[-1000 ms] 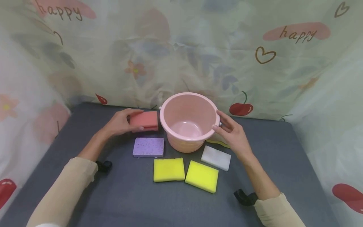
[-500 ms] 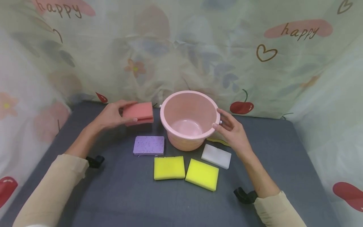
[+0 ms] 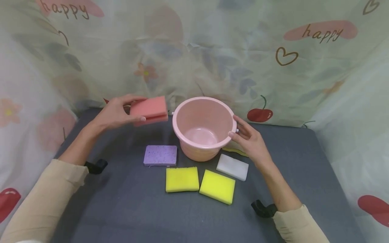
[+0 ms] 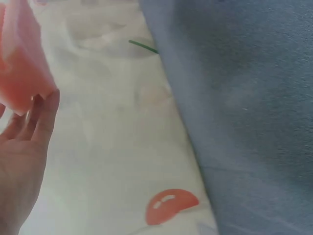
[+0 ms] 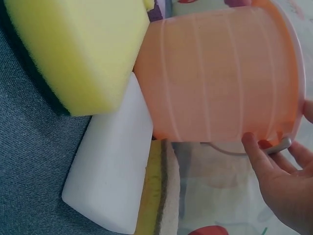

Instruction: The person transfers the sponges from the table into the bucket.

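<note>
My left hand (image 3: 117,113) grips a pink sponge (image 3: 151,107) by its left end, raised above the table just left of the bucket. A darker line runs along the sponge's front side. In the left wrist view, fingertips press the pink sponge (image 4: 24,73) at the upper left. The pink bucket (image 3: 199,154) stands upright with its mouth open. On its right rim, beside the handle's pivot, my right hand (image 3: 250,143) holds on with thumb and fingers. The right wrist view has the bucket's ribbed wall (image 5: 215,78) and the right hand (image 5: 288,186) at its rim.
Around the bucket's front lie a purple sponge (image 3: 160,155), two yellow sponges (image 3: 182,180) and a white sponge (image 3: 232,167). A yellow-edged sponge (image 5: 154,191) sits partly hidden under the right hand. A patterned curtain (image 3: 194,50) hangs behind the dark table (image 3: 136,216).
My left hand has lifted the pink sponge upward, first shifting left, then slightly back right. The right hand and the bucket keep their places.
</note>
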A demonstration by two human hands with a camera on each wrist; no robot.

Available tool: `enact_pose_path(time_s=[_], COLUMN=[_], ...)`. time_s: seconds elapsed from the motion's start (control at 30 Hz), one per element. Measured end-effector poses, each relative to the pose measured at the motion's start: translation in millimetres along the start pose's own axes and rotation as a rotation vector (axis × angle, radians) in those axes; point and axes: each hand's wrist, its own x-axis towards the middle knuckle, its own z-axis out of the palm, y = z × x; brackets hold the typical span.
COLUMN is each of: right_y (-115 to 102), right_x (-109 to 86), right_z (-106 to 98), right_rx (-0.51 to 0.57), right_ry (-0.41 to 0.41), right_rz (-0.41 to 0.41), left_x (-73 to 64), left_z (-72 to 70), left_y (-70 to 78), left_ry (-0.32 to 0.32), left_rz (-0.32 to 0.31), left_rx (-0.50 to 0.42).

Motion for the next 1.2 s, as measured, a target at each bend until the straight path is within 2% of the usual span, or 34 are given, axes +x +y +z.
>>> enact_pose_path(time_s=[0.2, 0.33, 0.5, 0.9, 1.2], right_y=[-0.5, -1.1, -2.0, -7.1, -6.9], right_x=[1.1, 2.3, 3.3, 2.7, 1.8], right_z=[0.2, -0.2, -0.5, 1.2, 0.3], right_rx=[-0.003, 0.004, 0.018, 0.037, 0.047], right_ry=[0.000, -0.003, -0.002, -0.021, -0.026], right_rz=[-0.009, -0.010, 0.005, 0.037, 0.028], left_x=[6.9, 14.1, 24.6, 43.4, 57.6], left_z=[-4.0, -5.8, -5.0, 7.5, 18.6], left_y=[14.1, 24.5, 37.1, 60.4, 76.9], left_ry=[0.006, 0.012, -0.009, -0.051, -0.128], left_rz=[0.052, 0.093, 0.148, 0.224, 0.260], left_rx=[-0.012, 0.005, 0.039, 0.047, 0.072])
